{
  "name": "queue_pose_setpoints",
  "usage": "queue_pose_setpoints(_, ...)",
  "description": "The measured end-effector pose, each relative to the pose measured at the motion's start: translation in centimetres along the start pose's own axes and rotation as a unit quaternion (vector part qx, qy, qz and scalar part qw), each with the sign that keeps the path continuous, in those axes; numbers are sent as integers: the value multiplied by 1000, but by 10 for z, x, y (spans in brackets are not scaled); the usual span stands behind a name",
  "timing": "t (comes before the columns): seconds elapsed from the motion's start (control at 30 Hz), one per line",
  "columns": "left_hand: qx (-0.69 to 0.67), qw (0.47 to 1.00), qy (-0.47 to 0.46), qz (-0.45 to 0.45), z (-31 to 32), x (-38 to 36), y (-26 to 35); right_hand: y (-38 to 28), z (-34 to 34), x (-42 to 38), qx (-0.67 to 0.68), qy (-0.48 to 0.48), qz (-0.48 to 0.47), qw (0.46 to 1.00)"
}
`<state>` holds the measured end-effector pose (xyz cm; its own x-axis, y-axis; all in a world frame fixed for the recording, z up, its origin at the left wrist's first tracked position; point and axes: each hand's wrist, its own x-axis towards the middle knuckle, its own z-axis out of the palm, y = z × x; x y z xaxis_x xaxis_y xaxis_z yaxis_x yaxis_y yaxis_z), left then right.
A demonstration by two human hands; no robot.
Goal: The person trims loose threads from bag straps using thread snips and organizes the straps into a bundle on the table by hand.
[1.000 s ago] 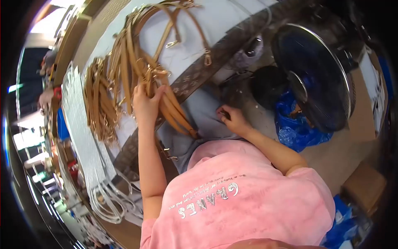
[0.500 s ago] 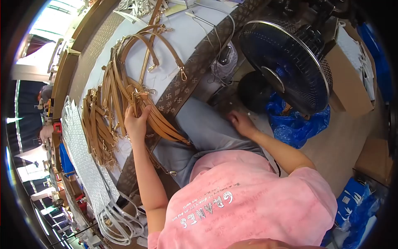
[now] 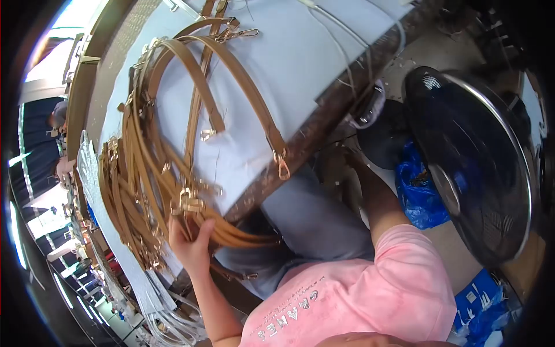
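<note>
Smooth straps (image 3: 270, 128), shiny mtl clasp (image 3: 282, 166), glossy plast. bag (image 3: 421, 199).

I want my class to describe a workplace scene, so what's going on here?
A person's left hand grips a bundle of tan straps with gold-coloured metal clips at the edge of a white-covered table. More tan straps lie across the table, some in a dense heap. The right hand reaches down beside the table, in shadow; whether it holds anything cannot be told. A large round black fan stands nearby.
</note>
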<state>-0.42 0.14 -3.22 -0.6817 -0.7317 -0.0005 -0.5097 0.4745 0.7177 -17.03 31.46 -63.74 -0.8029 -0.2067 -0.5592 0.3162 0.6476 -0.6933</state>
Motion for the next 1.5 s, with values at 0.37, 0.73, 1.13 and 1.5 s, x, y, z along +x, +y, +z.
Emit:
queue_pose_setpoints(0.37, -83, 995, 35, -48, -1, -12, -8, -20, 8, -7, -80, 64, -55, 993)
queue_pose_setpoints(0.73, -179, 977, 88, 68, 4, 7, -10, -208, -169, -256, -159, 77, -384, 906)
queue_pose_setpoints(1.13, -548, 833, -65, -43, -77, -66, 82, -518, -232, -451, 151, -220, -608, 748)
queue_pose_setpoints(1.5, -647, 762, 19, 0, -120, -121, -8, -555, -134, -384, 124, -276, -429, 851)
